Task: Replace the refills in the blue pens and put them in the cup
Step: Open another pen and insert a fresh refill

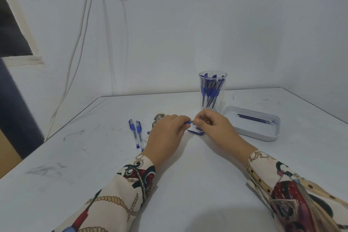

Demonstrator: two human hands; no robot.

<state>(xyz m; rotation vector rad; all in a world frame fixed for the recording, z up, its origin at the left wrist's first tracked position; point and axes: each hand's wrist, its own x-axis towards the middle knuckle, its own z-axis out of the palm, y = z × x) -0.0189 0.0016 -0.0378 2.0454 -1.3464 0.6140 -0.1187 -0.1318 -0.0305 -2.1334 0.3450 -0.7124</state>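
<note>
Both hands meet over the counter (113,156): the left hand (165,133) and right hand (212,124) each pinch one blue pen (188,122), near the cup (212,90).

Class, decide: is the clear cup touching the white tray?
Cannot tell. In the head view the cup stands just behind the tray, whose corner overlaps its base.

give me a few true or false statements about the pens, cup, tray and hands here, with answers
1. The clear cup stands upright with blue pens inside. True.
2. The tray is full of capped pens. False: it holds only a few thin refills.
3. Two capped pens lie on the table beside the left hand. True.
4. The right hand rests flat in the tray. False: both hands meet over a small blue pen part.
</note>
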